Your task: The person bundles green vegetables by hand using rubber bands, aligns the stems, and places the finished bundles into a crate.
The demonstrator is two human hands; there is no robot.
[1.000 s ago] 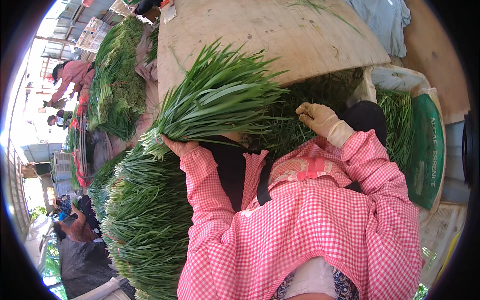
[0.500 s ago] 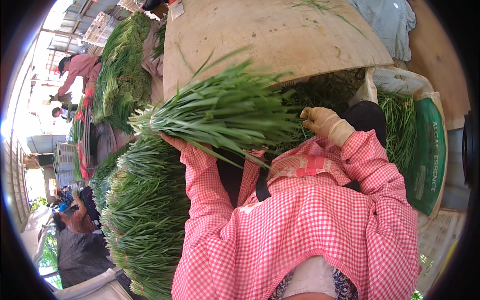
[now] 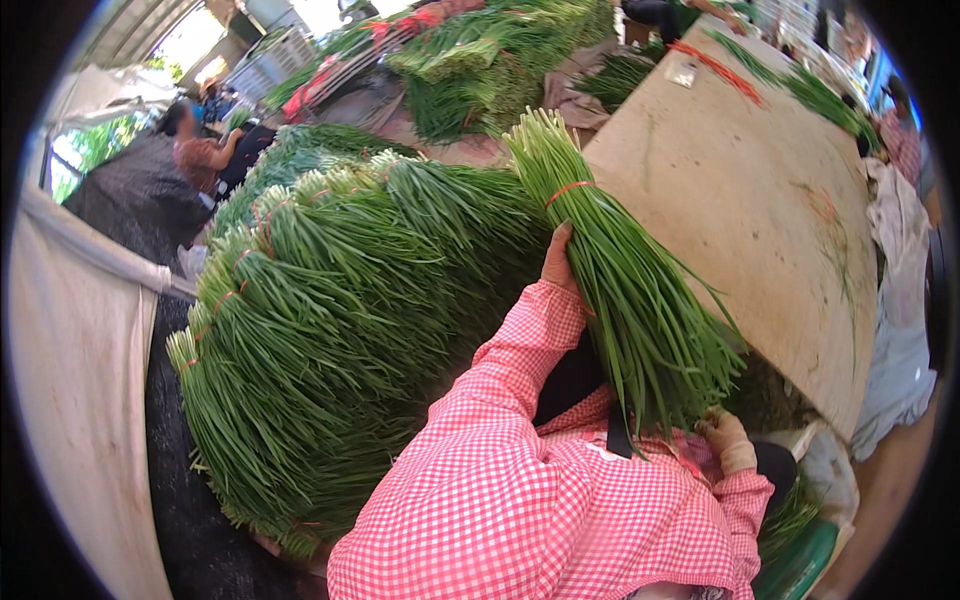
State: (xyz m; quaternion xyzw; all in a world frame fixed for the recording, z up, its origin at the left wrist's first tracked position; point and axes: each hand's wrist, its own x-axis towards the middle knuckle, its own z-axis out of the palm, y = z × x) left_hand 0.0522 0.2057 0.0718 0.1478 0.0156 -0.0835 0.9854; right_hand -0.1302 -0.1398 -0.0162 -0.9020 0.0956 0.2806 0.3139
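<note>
A thick bunch of garlic chives (image 3: pixel 640 300), pale at the stem ends and bound by a red band, slants across in front of me. My left hand (image 3: pixel 562 262) grips it below the band; most of its fingers are hidden behind the leaves. Beside the drooping leaf tips is my gloved right hand (image 3: pixel 730 442), its fingers curled in. Whether anything is in them I cannot make out. On my left, a large pile of banded chive bunches (image 3: pixel 350 270) lies with the stem ends outward.
A wooden board (image 3: pixel 740 190) with red ties (image 3: pixel 715 70) and loose chives stretches to the right. A green-sided container (image 3: pixel 800 560) stands at lower right. More chives (image 3: pixel 510 60) lie heaped at the back. Another person (image 3: pixel 205 150) sits at far left.
My view has swung left, bringing the pile fully into sight. The bunch in my left hand has turned, stems now pointing up and away. My right hand stays near the leaf tips.
</note>
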